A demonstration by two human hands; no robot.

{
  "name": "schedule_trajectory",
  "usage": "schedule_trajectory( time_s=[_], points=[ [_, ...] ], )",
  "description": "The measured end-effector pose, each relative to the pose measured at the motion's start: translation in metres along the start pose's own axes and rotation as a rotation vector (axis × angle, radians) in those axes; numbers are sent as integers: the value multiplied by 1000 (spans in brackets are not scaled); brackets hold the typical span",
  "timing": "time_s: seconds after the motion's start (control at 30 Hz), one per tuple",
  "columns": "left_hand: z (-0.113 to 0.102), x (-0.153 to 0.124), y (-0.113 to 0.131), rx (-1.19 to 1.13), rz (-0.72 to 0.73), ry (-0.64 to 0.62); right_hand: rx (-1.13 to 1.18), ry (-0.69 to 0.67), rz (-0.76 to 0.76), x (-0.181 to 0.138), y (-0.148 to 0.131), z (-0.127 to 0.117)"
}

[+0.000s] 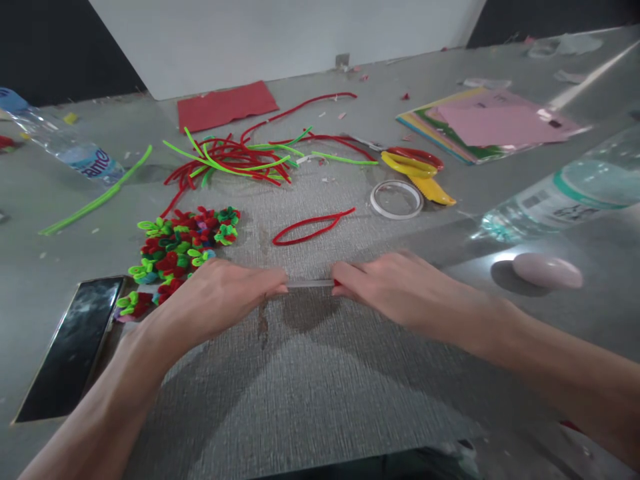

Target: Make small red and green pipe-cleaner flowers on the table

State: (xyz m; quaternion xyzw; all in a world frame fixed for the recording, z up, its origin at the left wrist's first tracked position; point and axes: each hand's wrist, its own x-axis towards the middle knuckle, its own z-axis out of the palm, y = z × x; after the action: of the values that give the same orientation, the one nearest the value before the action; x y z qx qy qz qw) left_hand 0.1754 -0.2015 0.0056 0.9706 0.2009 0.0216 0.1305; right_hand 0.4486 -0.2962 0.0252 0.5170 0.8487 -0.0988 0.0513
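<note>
A thin whitish strip (pixel 310 283) is stretched level between my two hands, low over the table. My left hand (pixel 235 287) pinches one end, and my right hand (pixel 383 280) pinches the other, where a bit of red shows at the fingertips. Motion blurs both hands, so the strip's exact kind is unclear. Just beyond them lies a red pipe cleaner (pixel 306 230) bent into a pointed loop with its ends twisted together. Next to my left hand sits a cluster of small red and green pipe-cleaner flowers (pixel 173 250), partly hidden by that hand.
Loose red and green pipe cleaners (pixel 230 160) are heaped farther back. A tape roll (pixel 397 200), yellow-handled scissors (pixel 417 170), coloured paper (pixel 500 120) and a red sheet (pixel 227 107) lie around. Bottles (pixel 565 193) flank both sides; a phone (pixel 70 350) and a pink oval object (pixel 547 270) rest nearer.
</note>
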Motion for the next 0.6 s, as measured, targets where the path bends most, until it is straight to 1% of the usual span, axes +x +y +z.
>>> schedule_trajectory(
  time_s=[0.23,0.4,0.5,0.6],
  points=[
    [0,-2,-1,33,3,30,-16,-14,-4,-2,3,-1],
    [1,-4,-2,21,-4,15,-8,-2,-9,-2,3,-3],
    [0,-3,-2,36,-5,5,8,-21,2,-1,2,-4],
    [-5,-6,-7,71,-40,-16,26,-36,29,-3,7,-4]
  ],
)
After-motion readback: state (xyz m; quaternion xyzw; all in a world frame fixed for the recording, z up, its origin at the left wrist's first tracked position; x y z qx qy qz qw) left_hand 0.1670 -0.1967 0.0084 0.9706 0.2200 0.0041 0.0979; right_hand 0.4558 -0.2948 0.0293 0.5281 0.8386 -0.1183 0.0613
